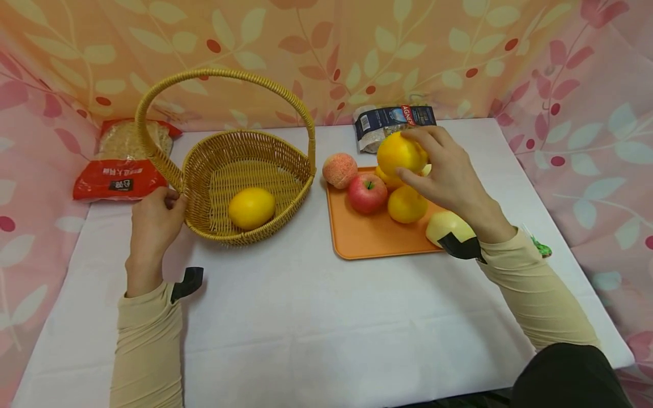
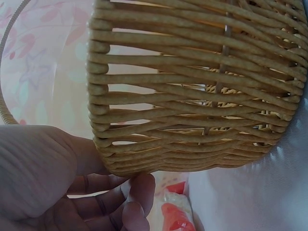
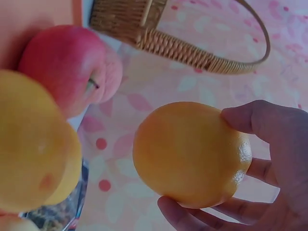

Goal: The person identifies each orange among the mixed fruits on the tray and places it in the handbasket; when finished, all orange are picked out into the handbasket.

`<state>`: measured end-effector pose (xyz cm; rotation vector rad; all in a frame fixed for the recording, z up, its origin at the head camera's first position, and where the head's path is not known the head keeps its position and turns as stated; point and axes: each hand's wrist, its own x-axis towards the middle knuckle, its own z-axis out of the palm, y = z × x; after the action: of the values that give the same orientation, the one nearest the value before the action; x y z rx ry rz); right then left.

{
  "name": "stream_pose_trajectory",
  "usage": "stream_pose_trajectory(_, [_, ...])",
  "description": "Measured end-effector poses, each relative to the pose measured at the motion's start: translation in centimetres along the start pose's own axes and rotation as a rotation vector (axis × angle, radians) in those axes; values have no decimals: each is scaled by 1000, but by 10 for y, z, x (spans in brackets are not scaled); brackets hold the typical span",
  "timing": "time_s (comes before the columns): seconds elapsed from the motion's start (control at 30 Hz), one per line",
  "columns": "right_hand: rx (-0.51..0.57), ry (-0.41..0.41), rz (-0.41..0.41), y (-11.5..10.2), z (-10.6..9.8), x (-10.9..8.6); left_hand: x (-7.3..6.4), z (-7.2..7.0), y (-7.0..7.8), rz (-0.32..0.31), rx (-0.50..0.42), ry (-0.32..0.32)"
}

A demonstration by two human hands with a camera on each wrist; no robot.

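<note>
My left hand point(image 1: 157, 218) grips the left rim of a woven wicker basket point(image 1: 301, 201), thumb and fingers on either side of the edge, as the left wrist view also shows. Inside the basket lies a yellow lemon-like fruit point(image 1: 252, 208). Above an orange tray point(image 1: 367, 243), my right hand point(image 1: 449, 170) holds an orange point(image 3: 187, 154) between thumb and fingers, lifted off the other fruit. On the tray are a red apple point(image 1: 367, 193), another orange-yellow fruit point(image 1: 407, 204) and a pale green-yellow fruit point(image 1: 449, 228) partly behind the wrist. A pinkish peach-like fruit point(image 1: 340, 170) sits at the tray's back left corner.
A red and clear food bag point(image 1: 122, 175) lies left of the basket. Behind the tray is a dark blue package point(image 1: 393, 122). A small green item point(image 1: 542, 247) is near the right table edge. The basket's tall handle point(image 1: 224, 73) arches up; patterned cloth hangs behind.
</note>
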<state>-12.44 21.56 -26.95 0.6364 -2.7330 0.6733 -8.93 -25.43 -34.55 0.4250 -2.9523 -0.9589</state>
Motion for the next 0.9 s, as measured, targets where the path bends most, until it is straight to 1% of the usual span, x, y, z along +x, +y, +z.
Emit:
stream_pose_trajectory(0.3, [27,6,-125,-31,16,15,0,0,0,5,6,10])
stream_pose_trajectory(0.4, [40,7,-150,-39,22,18,1,0,0,4,2,3])
stream_pose_trajectory(0.6, [63,-17,-198,-52,32,23,1,0,-1,9,0,5])
stream_pose_trajectory(0.8, [70,-49,-238,-65,43,27,0,0,-1,18,1,20])
stream_pose_trajectory(0.9, [68,-50,-269,-70,50,29,0,1,-1,21,2,28])
